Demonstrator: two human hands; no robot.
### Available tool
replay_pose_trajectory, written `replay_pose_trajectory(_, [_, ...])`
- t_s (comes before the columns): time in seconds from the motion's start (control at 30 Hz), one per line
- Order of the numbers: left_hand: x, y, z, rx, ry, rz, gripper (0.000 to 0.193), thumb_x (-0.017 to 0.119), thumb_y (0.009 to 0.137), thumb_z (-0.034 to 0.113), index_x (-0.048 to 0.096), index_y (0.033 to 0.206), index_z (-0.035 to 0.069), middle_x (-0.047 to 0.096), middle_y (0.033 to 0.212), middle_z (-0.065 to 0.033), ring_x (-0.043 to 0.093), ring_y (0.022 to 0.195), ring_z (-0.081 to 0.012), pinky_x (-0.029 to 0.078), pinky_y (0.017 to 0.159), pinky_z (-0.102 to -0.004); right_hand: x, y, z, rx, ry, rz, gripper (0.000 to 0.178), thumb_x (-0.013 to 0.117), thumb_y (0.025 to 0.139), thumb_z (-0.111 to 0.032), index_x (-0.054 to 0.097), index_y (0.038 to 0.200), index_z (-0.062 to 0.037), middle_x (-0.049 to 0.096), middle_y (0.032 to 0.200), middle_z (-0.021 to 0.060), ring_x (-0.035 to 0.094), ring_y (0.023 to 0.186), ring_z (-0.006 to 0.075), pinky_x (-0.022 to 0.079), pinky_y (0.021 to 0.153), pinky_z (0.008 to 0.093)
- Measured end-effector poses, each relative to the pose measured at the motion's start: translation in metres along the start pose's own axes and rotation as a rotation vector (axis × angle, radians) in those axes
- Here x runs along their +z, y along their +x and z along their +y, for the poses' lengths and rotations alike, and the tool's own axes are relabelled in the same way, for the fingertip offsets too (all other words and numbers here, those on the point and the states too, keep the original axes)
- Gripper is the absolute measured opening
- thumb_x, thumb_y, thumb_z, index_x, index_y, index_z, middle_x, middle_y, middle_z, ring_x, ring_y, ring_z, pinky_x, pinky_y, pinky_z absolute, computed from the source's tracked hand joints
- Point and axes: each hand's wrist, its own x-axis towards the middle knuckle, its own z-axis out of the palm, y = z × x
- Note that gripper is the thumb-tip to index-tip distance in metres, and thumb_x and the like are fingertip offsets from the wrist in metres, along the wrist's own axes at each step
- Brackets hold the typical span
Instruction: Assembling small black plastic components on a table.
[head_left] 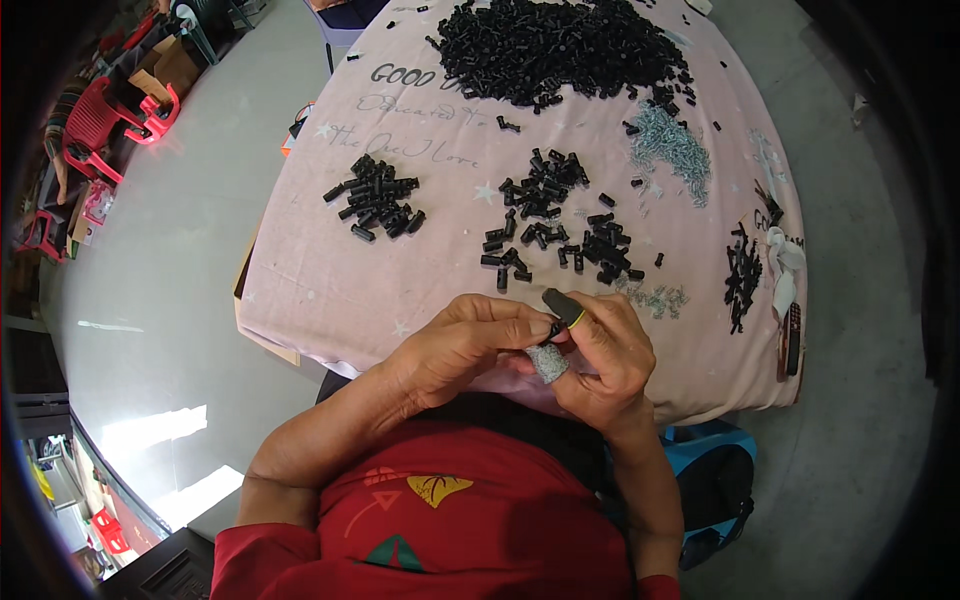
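Note:
My left hand (462, 345) and my right hand (615, 362) meet at the near edge of the table. Pinched between their fingertips is a small black plastic part (556, 328), mostly hidden by the fingers. On my right hand, one finger wears a black finger cot (566, 306) with a yellow rim, and the thumb wears a grey speckled sleeve (548, 362). Just beyond the hands lie a loose group of short black cylindrical parts (606, 248) and a scatter of small silver screws (655, 300). Another pile of black cylinders (376, 198) sits farther left.
A pink cloth (310, 270) covers the table. At its far end rises a large heap of black parts (560, 50), beside a pile of silver screws (672, 155). Thin black pieces (742, 278) lie near the right edge. A blue-black bag (715, 480) stands below; red chairs (95, 125) are far left.

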Motion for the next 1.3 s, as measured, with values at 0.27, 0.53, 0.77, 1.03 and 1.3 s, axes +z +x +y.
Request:
replay_pose_trajectory(0.27, [-0.001,0.002,-0.004,0.037,0.068,0.056,0.028,0.07,0.104,0.025,0.078,0.119,0.002,0.076,0.108,-0.0051,0.067,0.098,-0.0105,0.056,0.086,-0.0262,0.0,0.001,0.003,-0.047,-0.068,0.013,0.047,0.086,0.07,-0.003,0.075,0.115,0.0049,0.075,0.102,0.0145,0.071,0.083,0.0295,0.058,0.072,0.0361])
replay_pose_trajectory(0.53, [-0.001,0.004,-0.013,0.125,0.118,0.027,0.031,0.063,0.109,0.024,0.075,0.125,0.0,0.076,0.11,-0.0049,0.068,0.098,-0.0096,0.057,0.087,-0.0255,0.006,-0.008,0.011,-0.108,-0.103,0.056,0.048,0.087,0.073,-0.009,0.075,0.117,0.0063,0.075,0.105,0.015,0.071,0.084,0.0289,0.059,0.07,0.0357])
replay_pose_trajectory(0.77, [0.011,-0.001,-0.01,0.161,0.22,0.101,0.029,0.063,0.109,0.022,0.076,0.123,0.0,0.075,0.106,-0.002,0.066,0.094,-0.0067,0.056,0.085,-0.0239,0.01,-0.01,0.014,-0.134,-0.136,0.064,0.045,0.086,0.074,-0.009,0.075,0.115,0.0066,0.075,0.105,0.0151,0.07,0.082,0.0285,0.059,0.067,0.0349])
replay_pose_trajectory(1.03, [0.019,0.0,-0.014,0.182,0.261,0.158,0.029,0.059,0.111,0.022,0.076,0.12,0.0,0.068,0.09,0.0047,0.051,0.075,0.0,0.043,0.068,-0.0179,0.01,-0.012,0.016,-0.134,-0.13,0.069,0.042,0.081,0.074,-0.005,0.074,0.114,0.008,0.074,0.104,0.0167,0.071,0.081,0.0297,0.059,0.067,0.036])
replay_pose_trajectory(1.3, [0.027,-0.006,-0.018,0.2,0.252,0.12,0.039,0.053,0.115,0.026,0.069,0.133,-0.005,0.07,0.104,0.0004,0.06,0.091,-0.0042,0.051,0.081,-0.0215,0.004,-0.014,0.013,-0.094,-0.063,0.085,0.044,0.08,0.073,-0.003,0.073,0.115,0.0087,0.074,0.103,0.0173,0.073,0.084,0.0314,0.06,0.072,0.0374])
